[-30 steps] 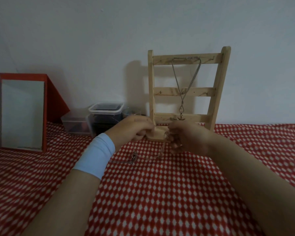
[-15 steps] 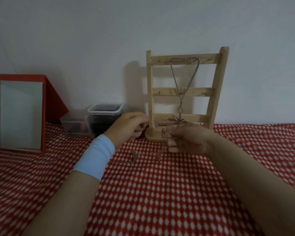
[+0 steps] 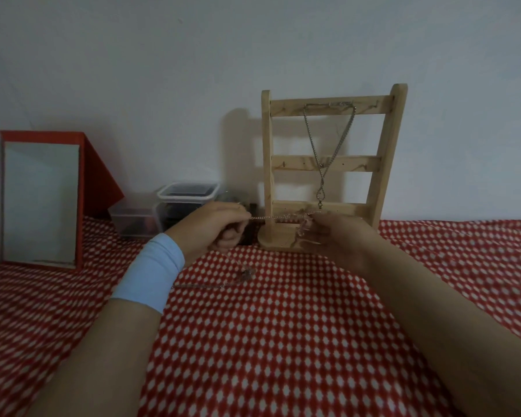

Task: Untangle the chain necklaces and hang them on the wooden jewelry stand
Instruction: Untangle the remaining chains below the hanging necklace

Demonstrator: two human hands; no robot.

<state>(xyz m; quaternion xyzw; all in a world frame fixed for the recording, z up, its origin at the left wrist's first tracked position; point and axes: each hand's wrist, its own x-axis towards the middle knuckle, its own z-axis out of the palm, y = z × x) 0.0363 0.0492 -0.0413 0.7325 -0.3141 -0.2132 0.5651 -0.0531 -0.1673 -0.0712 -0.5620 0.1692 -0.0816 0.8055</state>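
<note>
At the far left a red-framed mirror (image 3: 39, 203) leans against the wall, and next to it two clear plastic boxes (image 3: 163, 212) sit on the red-and-white cloth (image 3: 283, 341); none of these is involved in the work. The left hand (image 3: 215, 225), above a pale blue wristband (image 3: 149, 273), is closed with its fingers pinched on one end of a thin chain (image 3: 278, 217). A loose length of chain with a small pendant (image 3: 247, 274) lies on the cloth below that hand; whether it belongs to the stretched chain or to a second one cannot be told. The stretched chain runs level, just in front of the wooden stand (image 3: 331, 173), to the right hand (image 3: 340, 239), which is closed on a small bunched tangle with loops hanging from the fingers. One necklace (image 3: 328, 152) already hangs from the top rail of the stand. Risks from this position: pulling the two hands further apart would likely tighten the knot or strain the fine links; the taut line could catch the stand's post or the hanging pendant and tip the stand; a slipped pinch would drop the chain onto the loose length and tangle the two together.
</note>
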